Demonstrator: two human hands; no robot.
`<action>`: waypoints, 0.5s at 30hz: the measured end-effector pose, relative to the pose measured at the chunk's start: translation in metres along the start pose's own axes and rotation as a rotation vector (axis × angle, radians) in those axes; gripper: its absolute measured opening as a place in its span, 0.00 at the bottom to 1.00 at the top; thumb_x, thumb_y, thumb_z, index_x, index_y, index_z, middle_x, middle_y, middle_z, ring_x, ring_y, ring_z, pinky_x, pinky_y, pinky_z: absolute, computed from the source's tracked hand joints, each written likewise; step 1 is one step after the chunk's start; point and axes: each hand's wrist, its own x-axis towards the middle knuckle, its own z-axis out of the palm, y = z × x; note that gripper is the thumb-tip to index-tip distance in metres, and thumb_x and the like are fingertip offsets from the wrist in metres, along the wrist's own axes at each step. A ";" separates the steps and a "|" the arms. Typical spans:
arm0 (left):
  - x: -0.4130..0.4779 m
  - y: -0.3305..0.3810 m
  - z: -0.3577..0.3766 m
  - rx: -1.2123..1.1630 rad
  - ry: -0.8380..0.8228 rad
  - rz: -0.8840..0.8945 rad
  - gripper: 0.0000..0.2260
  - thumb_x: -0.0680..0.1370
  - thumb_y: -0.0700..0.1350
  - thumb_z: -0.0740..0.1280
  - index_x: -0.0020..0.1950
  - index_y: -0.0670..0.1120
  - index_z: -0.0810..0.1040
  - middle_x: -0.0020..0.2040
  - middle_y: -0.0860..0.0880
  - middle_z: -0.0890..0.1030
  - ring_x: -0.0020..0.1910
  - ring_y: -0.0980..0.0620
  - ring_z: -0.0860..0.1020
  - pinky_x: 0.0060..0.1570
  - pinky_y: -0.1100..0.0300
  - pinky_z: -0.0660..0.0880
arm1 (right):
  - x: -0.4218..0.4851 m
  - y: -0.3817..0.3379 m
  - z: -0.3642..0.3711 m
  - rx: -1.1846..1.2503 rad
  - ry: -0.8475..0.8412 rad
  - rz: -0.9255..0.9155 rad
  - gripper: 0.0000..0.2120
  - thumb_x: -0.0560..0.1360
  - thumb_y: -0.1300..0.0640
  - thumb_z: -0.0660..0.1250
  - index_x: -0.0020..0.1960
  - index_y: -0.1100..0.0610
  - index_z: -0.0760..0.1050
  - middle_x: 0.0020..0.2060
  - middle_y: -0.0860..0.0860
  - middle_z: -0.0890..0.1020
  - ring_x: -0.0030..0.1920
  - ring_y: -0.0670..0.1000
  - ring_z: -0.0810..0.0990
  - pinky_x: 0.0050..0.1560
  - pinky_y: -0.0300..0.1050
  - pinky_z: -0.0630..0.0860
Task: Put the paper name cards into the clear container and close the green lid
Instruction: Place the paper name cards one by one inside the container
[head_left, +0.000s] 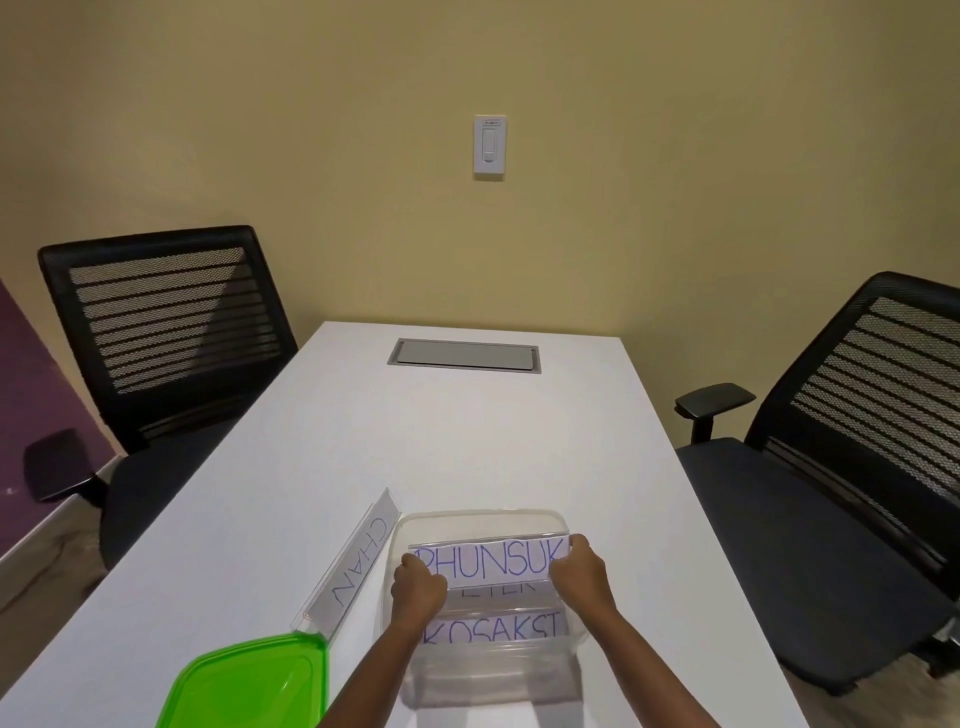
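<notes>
A clear container (470, 521) stands at the near edge of the white table. Inside it, both hands hold a name card reading PHUNSUK (493, 560): my left hand (417, 587) grips its left end and my right hand (584, 574) its right end. Two more cards lie in the container below it, one mostly hidden (500, 591) and one reading KOSAKST (493, 630). A card reading CHAN (358, 564) lies on the table just left of the container. The green lid (254, 683) rests on the table at the near left, apart from the container.
The white table (467, 431) has a grey cable hatch (464, 355) at its far end. Black mesh office chairs stand on the left (166, 332) and on the right (831, 467). A yellow wall with a switch (490, 146) is behind.
</notes>
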 end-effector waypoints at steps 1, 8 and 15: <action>0.002 0.000 0.001 0.003 -0.004 -0.010 0.22 0.79 0.34 0.55 0.72 0.34 0.57 0.72 0.36 0.64 0.69 0.39 0.68 0.67 0.51 0.69 | 0.001 0.000 0.002 -0.008 -0.003 0.005 0.16 0.74 0.67 0.56 0.62 0.66 0.67 0.57 0.62 0.78 0.56 0.60 0.77 0.46 0.41 0.70; 0.013 -0.002 0.011 0.015 -0.018 -0.067 0.23 0.78 0.33 0.57 0.71 0.31 0.56 0.71 0.34 0.64 0.68 0.37 0.69 0.65 0.51 0.70 | 0.006 0.001 0.017 -0.048 -0.029 0.030 0.19 0.74 0.66 0.57 0.64 0.66 0.64 0.57 0.62 0.78 0.57 0.60 0.77 0.53 0.47 0.75; 0.018 -0.009 0.013 0.045 -0.023 -0.076 0.24 0.78 0.35 0.58 0.73 0.34 0.56 0.71 0.35 0.62 0.66 0.40 0.71 0.62 0.55 0.73 | 0.008 0.008 0.028 -0.048 -0.111 0.097 0.23 0.75 0.63 0.59 0.69 0.66 0.60 0.62 0.61 0.75 0.57 0.57 0.76 0.49 0.44 0.73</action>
